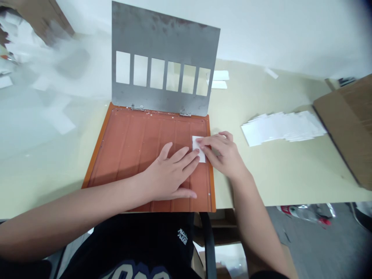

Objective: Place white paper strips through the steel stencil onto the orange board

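Observation:
An orange-brown grooved tray (128, 143) lies on the pale table in front of me. A grey metal lid (162, 42) with several rectangular windows stands hinged upright at its far edge. A small white card (196, 144) lies in the tray's rightmost groove. My left hand (170, 174) rests flat on the tray with fingers stretched out, fingertips touching the card's left edge. My right hand (223, 153) lies at the tray's right rim, fingers extended and pressing on the card's top.
A fanned stack of white cards (283, 127) lies on the table to the right. A brown cardboard box (348, 124) sits at the far right edge. More white cards (219, 79) lie behind the lid. Blurred paper scraps (58, 116) cover the left side.

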{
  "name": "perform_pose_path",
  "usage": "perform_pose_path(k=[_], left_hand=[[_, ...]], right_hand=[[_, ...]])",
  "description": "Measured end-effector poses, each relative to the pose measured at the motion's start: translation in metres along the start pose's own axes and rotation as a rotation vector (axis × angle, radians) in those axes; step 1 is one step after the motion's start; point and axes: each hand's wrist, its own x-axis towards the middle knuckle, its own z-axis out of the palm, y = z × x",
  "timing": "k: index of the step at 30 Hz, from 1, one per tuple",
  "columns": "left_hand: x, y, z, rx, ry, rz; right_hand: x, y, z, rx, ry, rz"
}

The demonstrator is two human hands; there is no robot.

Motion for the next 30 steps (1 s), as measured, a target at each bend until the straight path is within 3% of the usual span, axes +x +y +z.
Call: perform_pose_path(k=[5,30], left_hand=[[0.0005,0.0006,-0.0006,-0.023,-0.046,-0.007],[0.0007,0.0016,-0.0022,0.041,-0.011,0.017]], right_hand=[[0.001,-0.0001,0.0,-0.007,-0.01,0.017],[-0.0004,-0.0005,-0.002,-0.005,-0.027,-0.028]])
